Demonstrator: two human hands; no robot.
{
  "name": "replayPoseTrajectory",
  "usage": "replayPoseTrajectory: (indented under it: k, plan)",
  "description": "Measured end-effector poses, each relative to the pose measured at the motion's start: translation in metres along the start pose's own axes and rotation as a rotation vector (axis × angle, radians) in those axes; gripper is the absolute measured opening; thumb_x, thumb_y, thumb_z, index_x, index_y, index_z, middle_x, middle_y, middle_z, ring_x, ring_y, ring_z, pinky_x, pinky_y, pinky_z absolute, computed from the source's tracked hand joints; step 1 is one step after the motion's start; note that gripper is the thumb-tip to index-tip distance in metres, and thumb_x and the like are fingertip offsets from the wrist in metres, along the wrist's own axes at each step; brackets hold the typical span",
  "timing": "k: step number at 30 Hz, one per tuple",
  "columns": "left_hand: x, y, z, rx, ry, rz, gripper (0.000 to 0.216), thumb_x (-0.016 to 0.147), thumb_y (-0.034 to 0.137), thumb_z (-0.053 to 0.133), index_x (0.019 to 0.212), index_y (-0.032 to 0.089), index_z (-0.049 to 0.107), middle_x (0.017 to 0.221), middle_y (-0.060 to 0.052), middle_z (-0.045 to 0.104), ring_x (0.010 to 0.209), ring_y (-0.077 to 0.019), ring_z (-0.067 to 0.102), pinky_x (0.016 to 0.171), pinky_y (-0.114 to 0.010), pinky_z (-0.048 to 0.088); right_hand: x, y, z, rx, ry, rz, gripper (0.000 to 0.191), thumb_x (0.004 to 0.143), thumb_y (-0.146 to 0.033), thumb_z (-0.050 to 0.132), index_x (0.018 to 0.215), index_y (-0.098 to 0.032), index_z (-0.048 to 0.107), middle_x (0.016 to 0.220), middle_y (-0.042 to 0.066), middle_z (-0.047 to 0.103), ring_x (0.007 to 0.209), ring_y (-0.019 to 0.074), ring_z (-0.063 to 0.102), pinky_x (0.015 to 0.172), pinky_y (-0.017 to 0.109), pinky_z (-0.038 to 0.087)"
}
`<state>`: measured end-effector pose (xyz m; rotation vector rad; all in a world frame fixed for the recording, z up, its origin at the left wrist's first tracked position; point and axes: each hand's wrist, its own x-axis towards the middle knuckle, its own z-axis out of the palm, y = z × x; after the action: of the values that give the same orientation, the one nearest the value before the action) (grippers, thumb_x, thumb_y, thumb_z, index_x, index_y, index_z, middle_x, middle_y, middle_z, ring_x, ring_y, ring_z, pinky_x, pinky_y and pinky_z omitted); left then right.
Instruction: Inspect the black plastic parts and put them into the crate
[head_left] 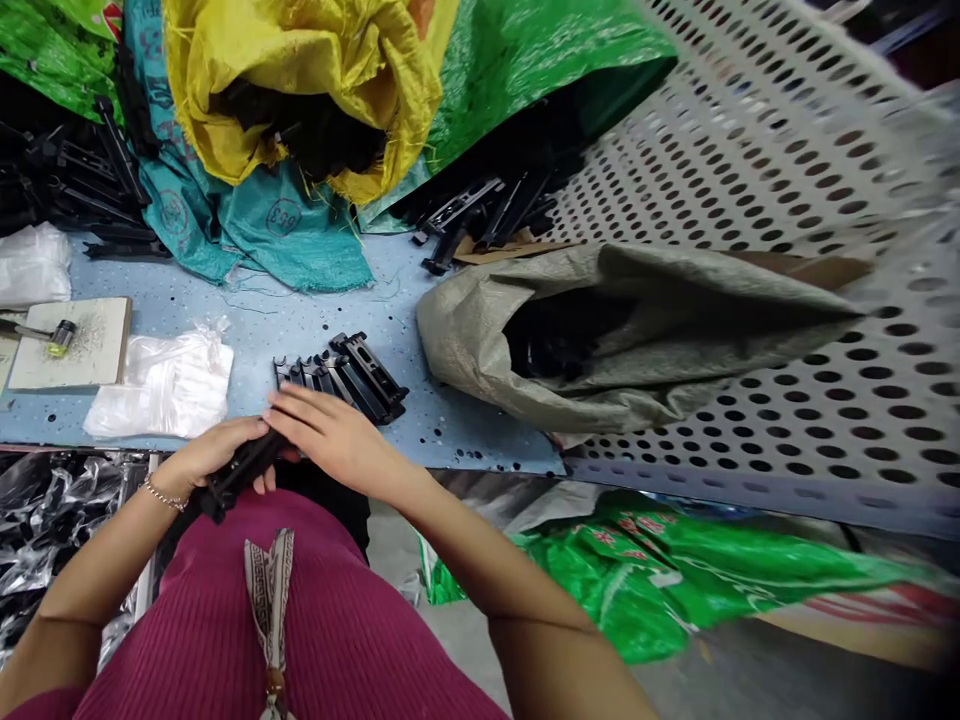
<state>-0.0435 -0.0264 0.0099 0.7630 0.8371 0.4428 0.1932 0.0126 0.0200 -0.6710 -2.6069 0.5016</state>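
At the near edge of the blue table (300, 310), my left hand (217, 450) is closed round a long black plastic part (236, 475) that slants down to the left. My right hand (330, 435) lies over the upper end of the same part, fingers stretched out and pressed on it. Just beyond my fingers, a row of several like black parts (352, 375) leans together on the table.
A grey woven sack (645, 330) with black parts inside lies right. Yellow (300, 80), teal and green sacks stand behind. Clear plastic bags (169, 385) and a pad with a small tool (64, 340) lie left. A perforated metal sheet (787, 200) stands right.
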Motion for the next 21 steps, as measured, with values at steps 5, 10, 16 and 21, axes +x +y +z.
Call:
replayPoseTrajectory:
  k: [5,10,16,21]
  plan:
    - [-0.02,-0.015,-0.015,0.325,0.499,0.249,0.05,0.098,0.055,0.046,0.098,0.018,0.078,0.093,-0.013,0.077,0.086,-0.0239,0.073,0.077,-0.036,0.058,-0.006,0.001,0.008,0.201,-0.037,0.116,0.03,0.103,-0.028,0.05,0.127,-0.02,0.066,0.119,0.013,0.074,0.107,0.0255,0.071,0.094,0.045,0.059]
    - [-0.004,-0.033,-0.051,0.988,1.145,0.416,0.015,0.086,0.032,0.068,0.086,0.019,0.076,0.099,-0.012,0.069,0.093,-0.0242,0.063,0.078,-0.035,0.05,0.003,0.005,0.034,0.822,0.217,0.651,0.033,0.095,-0.044,0.061,0.119,-0.022,0.066,0.106,0.007,0.076,0.089,0.0225,0.074,0.085,0.039,0.06]
    - [-0.015,-0.023,-0.086,0.401,1.026,0.414,0.027,0.073,0.041,0.078,0.071,0.017,0.065,0.066,0.001,0.059,0.061,-0.0121,0.052,0.058,-0.025,0.039,0.039,-0.01,0.062,1.555,0.389,0.817,0.036,0.08,-0.053,0.078,0.097,-0.023,0.069,0.094,0.005,0.078,0.092,0.0234,0.075,0.081,0.036,0.061]
    - [-0.02,-0.019,-0.087,0.076,0.953,0.502,0.04,0.056,0.029,0.086,0.076,0.018,0.054,0.069,0.004,0.061,0.06,-0.0089,0.055,0.058,-0.022,0.041,0.078,-0.019,0.078,1.804,0.346,0.724,0.028,0.078,-0.043,0.081,0.089,-0.021,0.068,0.092,0.006,0.079,0.1,0.0256,0.074,0.085,0.038,0.06]
